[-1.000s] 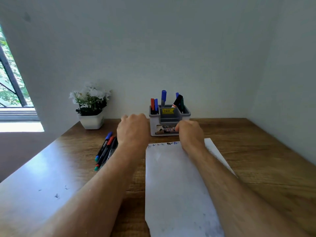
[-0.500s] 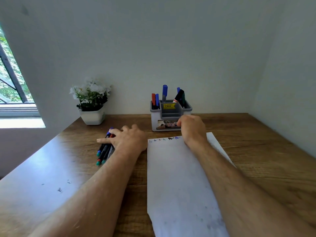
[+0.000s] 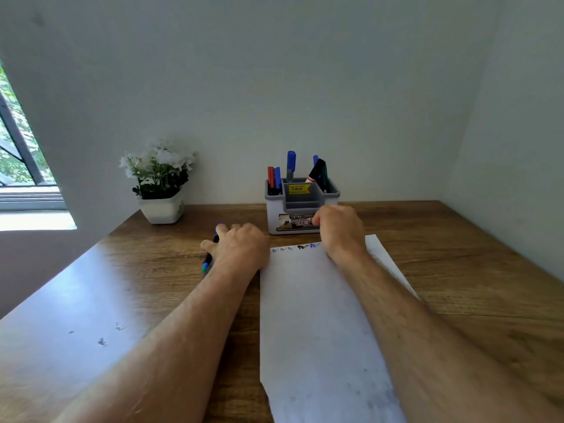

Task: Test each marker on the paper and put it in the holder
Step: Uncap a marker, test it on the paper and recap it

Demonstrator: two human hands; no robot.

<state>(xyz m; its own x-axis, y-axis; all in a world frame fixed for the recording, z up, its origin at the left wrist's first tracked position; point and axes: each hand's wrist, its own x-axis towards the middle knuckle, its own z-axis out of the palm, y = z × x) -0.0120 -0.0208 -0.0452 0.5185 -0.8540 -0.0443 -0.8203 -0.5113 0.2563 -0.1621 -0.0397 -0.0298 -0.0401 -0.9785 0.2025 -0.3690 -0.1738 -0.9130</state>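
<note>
From the head view, my left hand (image 3: 241,248) sits over the loose markers (image 3: 208,261) left of the paper (image 3: 317,315), fingers curled onto them, I judge to pick the next one; which it pinches I cannot tell. Their long axis runs away from me, coloured ends nearest. My right hand (image 3: 340,230) rests curled at the paper's top edge, touching the holder (image 3: 302,206), likely steadying both; it seems to hold nothing. Tested markers stand upright in the holder on the surface (image 3: 457,254).
</note>
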